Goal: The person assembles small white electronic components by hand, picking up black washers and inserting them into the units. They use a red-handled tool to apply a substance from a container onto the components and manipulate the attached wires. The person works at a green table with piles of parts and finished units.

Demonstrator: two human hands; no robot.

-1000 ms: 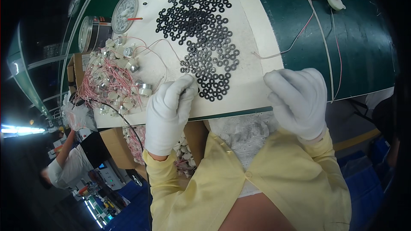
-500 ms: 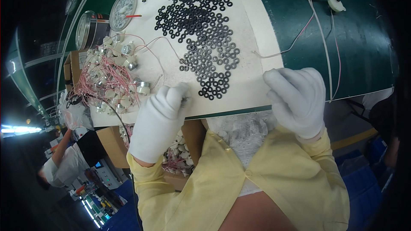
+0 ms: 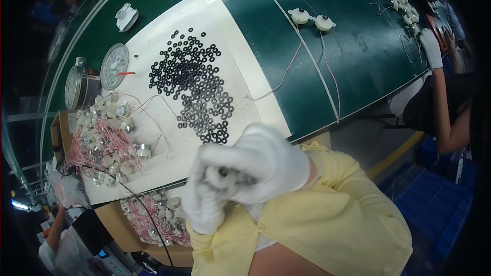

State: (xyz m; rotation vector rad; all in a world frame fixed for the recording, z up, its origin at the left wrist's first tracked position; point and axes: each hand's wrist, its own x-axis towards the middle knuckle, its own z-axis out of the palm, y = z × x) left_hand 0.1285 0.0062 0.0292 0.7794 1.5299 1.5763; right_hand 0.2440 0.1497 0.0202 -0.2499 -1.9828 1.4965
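My left hand (image 3: pixel 201 199) and my right hand (image 3: pixel 273 159), both in white gloves, are together just off the table's near edge. Between them is a small whitish part (image 3: pixel 213 178) with a black ring at its top. My left fingers are closed round its side, and my right fingers curl over it from the right. Motion blurs the gloves, and much of the part is hidden. Beyond my hands, many loose black rubber rings (image 3: pixel 189 74) lie spread on a white sheet (image 3: pixel 250 74).
At left is a heap of white-and-metal parts with pink wires (image 3: pixel 105 143); a box of similar parts (image 3: pixel 156 214) sits below the edge. A clear jar (image 3: pixel 82 87) and round lid (image 3: pixel 114 66) stand behind. Two ringed white parts (image 3: pixel 312 19) lie on green. A co-worker's gloved hand (image 3: pixel 431 48) is at right.
My hands have come together from apart, with the whitish part now visible between them. The view has swung to the right, bringing in the co-worker and more parts.
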